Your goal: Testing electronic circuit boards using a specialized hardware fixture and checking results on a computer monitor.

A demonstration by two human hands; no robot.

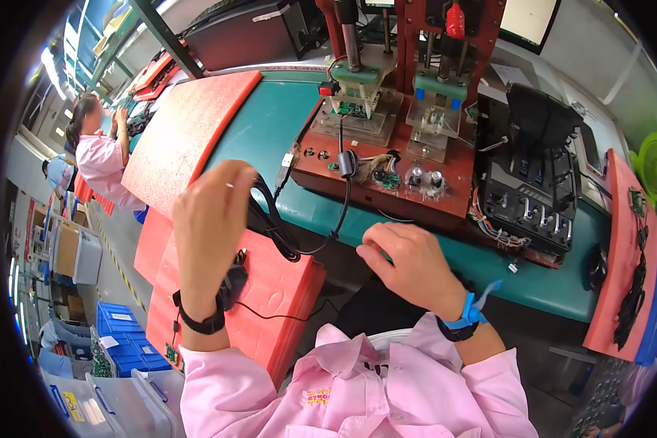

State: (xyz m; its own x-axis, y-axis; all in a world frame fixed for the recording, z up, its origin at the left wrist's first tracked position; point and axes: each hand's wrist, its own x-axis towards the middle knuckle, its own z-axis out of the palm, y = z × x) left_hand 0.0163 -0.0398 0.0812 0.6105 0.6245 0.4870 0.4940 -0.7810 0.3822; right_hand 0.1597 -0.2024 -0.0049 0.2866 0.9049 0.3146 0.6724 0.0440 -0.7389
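My left hand point(215, 212) is raised above the salmon foam sheets, its fingers curled together and slightly smeared. Whatever they pinch, if anything, is hidden. Right beside the fingertips is a coiled black USB cable point(274, 230) at the table's edge; its plug point(285, 169) points up beside the red-brown test fixture point(387, 182). My right hand point(412, 266) hovers over the near table edge, thumb apart from loosely bent fingers, with nothing visible in it. A green circuit board point(352, 109) sits in the fixture's left station, under the press. A ferrite-beaded cable point(347, 164) crosses the fixture's front.
Stacked salmon foam point(285, 281) carries a black cord on my left. A black control unit point(525, 197) and mouse point(597, 266) stand right, near a foam sheet point(613, 292) with boards and cables. Blue bins point(128, 343) are low left. Another person point(102, 157) works far left.
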